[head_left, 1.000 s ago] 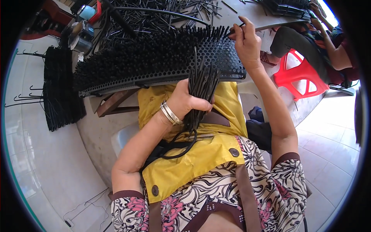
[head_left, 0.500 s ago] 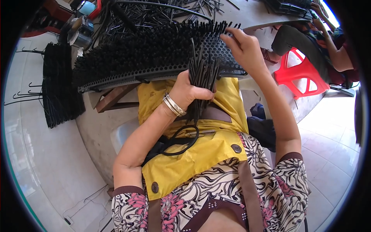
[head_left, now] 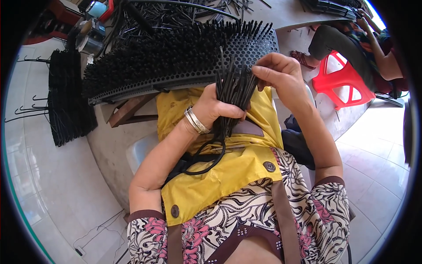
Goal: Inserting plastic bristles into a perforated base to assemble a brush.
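My left hand (head_left: 215, 108) is wrapped round a bundle of thin black sticks (head_left: 234, 88), their tops fanning upward over my lap. At the bundle's right edge, the thumb and fingertips of my right hand (head_left: 281, 75) pinch together beside the stick tips; whether one stick is between them is too small to make out. Just beyond both hands lies a curved black perforated plate (head_left: 259, 46). Black sticks (head_left: 149, 57) stand upright in its holes, dense on the left and middle, while bare holes show toward the right end.
Behind the plate, many loose black sticks (head_left: 189, 20) lie heaped on the table (head_left: 259, 22). A red plastic stool (head_left: 343, 81) stands at right, with a seated person (head_left: 334, 44) beyond it. Black hooked strands (head_left: 68, 97) hang at left. A yellow apron (head_left: 224, 171) covers my lap.
My right hand has come down and toward me, from above the plate's right end to the bundle, its fingers closing. My left hand still grips the bundle, which leans slightly more to the right.
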A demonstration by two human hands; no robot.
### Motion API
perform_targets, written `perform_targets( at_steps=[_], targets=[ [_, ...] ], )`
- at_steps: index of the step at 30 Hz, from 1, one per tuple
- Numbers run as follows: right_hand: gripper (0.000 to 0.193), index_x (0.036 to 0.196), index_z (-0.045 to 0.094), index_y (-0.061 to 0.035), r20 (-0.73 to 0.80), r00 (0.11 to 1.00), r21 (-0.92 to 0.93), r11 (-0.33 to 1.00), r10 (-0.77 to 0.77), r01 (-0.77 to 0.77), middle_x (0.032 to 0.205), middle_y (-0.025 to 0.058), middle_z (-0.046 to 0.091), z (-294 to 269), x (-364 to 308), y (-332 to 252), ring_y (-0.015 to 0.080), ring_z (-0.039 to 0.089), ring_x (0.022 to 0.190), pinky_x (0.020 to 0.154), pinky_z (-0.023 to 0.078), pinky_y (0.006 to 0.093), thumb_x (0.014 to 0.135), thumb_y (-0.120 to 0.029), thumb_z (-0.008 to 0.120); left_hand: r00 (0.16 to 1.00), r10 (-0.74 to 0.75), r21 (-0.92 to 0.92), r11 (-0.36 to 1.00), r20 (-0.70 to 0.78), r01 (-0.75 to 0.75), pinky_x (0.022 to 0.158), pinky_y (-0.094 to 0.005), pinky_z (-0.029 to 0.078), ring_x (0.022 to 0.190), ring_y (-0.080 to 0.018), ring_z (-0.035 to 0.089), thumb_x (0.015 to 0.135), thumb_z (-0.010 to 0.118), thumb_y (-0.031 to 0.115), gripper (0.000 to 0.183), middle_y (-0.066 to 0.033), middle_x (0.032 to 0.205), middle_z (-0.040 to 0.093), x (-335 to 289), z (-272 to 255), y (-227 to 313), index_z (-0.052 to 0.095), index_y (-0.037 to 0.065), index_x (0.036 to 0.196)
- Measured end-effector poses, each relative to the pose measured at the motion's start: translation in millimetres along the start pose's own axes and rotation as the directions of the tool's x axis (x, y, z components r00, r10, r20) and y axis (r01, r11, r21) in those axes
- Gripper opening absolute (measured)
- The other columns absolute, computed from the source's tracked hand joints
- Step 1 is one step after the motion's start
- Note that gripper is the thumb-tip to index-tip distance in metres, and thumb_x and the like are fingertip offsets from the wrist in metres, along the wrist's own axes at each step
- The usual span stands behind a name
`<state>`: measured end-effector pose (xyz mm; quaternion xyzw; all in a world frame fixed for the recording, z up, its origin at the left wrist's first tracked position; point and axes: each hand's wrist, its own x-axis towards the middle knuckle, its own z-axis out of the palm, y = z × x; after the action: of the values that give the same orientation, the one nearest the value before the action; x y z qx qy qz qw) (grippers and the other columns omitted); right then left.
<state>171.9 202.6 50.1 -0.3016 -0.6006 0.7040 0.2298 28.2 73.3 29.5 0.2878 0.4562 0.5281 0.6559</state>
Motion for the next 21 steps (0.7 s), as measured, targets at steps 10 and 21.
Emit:
perform_targets(
  at_steps=[10, 21],
  targets=[
    [0.010, 0.088, 0.060, 0.0029, 0.122, 0.992, 0.071, 0.997, 0.020, -0.029, 0.079, 0.0060, 0.062, -20, 1, 8, 0.0102, 0.059, 0.064, 0.058, 0.049, 0.0223, 0.083, -0.005, 0.058, 1.000, 0.011, 0.023, 1.000, 0.003, -0.011, 0.052, -0.0294, 0.045, 0.056, -0.0196, 0.056, 0.055, 0.065, 0.000, 0.041, -0.0103, 0.071, 0.059, 2, 0, -4, 0.055, -0.003, 0.095],
    [0.016, 0.096, 0.056, 0.0070, -0.271, 0.890, 0.147, 0.897, -0.368, 0.416, 0.088, 0.0137, 0.062, -82, 54, -9, 0.0195, 0.063, 0.077, 0.068, 0.055, 0.0321, 0.085, -0.004, 0.054, 1.000, -0.013, -0.068, 0.998, -0.009, 0.012, 0.051, -0.0307, 0.045, 0.056, -0.0211, 0.055, 0.052, 0.067, -0.001, 0.048, -0.0106, 0.071, 0.055, 1, 5, -1, 0.052, -0.004, 0.097]
  ],
)
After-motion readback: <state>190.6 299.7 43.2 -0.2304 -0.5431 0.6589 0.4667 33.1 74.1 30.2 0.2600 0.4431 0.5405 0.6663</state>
